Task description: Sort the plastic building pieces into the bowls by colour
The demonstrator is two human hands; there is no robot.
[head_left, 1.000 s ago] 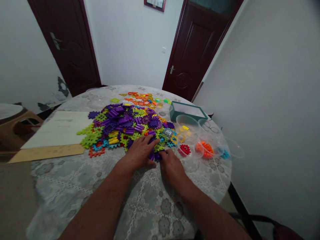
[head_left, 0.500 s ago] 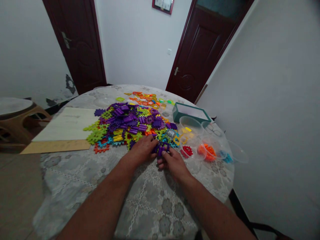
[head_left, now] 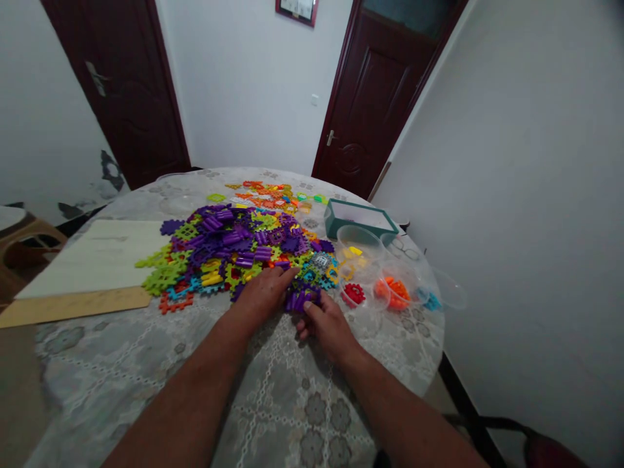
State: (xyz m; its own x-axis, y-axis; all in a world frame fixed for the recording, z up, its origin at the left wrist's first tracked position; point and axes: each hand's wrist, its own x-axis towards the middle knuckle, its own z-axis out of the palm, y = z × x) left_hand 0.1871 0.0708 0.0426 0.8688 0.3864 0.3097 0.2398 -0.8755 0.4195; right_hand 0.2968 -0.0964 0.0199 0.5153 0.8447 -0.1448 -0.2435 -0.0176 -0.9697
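Note:
A row of purple tube-shaped plastic pieces [head_left: 298, 301] lies between my two hands at the near edge of a heap of gear toys. My right hand [head_left: 327, 324] is closed on these pieces from the right, its thumb on top and the other fingers curled below. From the left, my left hand [head_left: 263, 291] closes against the same pieces; one finger reaches toward the heap, and most of its others are hidden. Behind both hands spreads the heap of toothed plastic gears [head_left: 290, 244], purple, lime, blue and red, with more purple tubes on top.
To the right stand clear plastic tubs [head_left: 361, 242], near a red gear [head_left: 353, 294] and orange pieces [head_left: 392, 292]. Behind them is a green open box [head_left: 361, 227]. White paper [head_left: 97, 253] and a tan strip [head_left: 78, 307] lie left on the patterned tablecloth [head_left: 273, 396].
The camera view has turned slightly, so the table appears shifted left. My left hand's finger has stretched out toward the heap, and more purple tubes show between my hands.

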